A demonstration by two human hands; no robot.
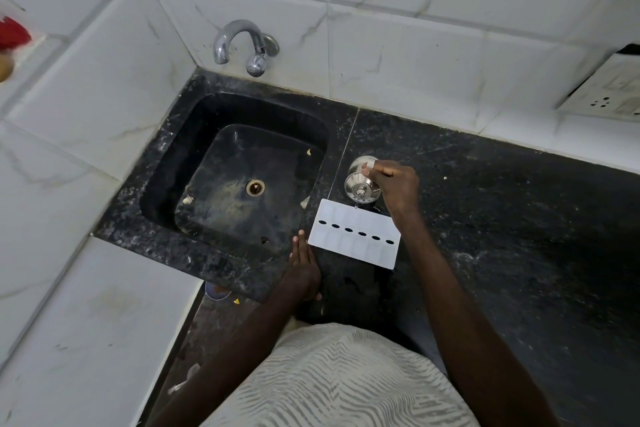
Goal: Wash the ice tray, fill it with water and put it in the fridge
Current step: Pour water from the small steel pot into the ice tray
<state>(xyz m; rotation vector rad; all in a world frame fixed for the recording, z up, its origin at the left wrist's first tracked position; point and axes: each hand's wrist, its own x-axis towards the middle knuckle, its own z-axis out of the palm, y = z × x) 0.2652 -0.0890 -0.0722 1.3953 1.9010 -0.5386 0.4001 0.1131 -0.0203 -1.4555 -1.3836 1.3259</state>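
Nearest: pale striped shirt [346, 374] at bottom of view, both bare arms reaching forward over the black stone counter [502, 236].

Left hand [303, 270] lies flat on the counter strip between sink and tray. Its fingers are straight and it holds nothing. Its fingertips are just beside the tray's left corner; can't tell if they touch.

Ice tray [355, 236] lies flat on the counter, just right of the sink. It's white, with a row of six dark oval slots along the middle.

Right hand [398, 187] is past the tray's far edge, fingers curled round a round steel piece [360, 184] with a knob at its centre. Can't tell what that piece is. It sits tilted, right at the tray's far edge.

Sink [166, 166] is black with a wet floor and a few pale scraps. Its drain [255, 186] is uncovered.

Chrome tap [242, 42] sticks out of the tiled wall behind the sink, no water visible from it. Wall socket [606, 90] at far right, something red [12, 33] at far left edge.
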